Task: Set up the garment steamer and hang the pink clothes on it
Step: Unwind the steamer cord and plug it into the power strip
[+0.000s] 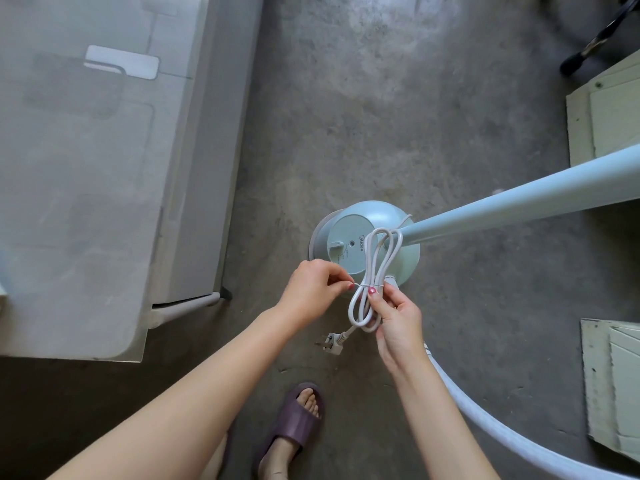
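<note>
Grey cabinet (104, 168) left, steamer base (363, 244) ahead on concrete floor (381, 116). I see bundled white cord (372, 271) in right hand (398, 327) grip; left hand (311, 289) pinches its tie (356, 284).

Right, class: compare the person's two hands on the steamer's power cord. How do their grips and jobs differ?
The right hand wraps around the bundled power cord, thumb pressed on it, while the left hand only pinches the thin wire tie at the bundle's middle. The right hand holds the bundle up; the left hand works the tie's loose end. Both are above the steamer base.
</note>
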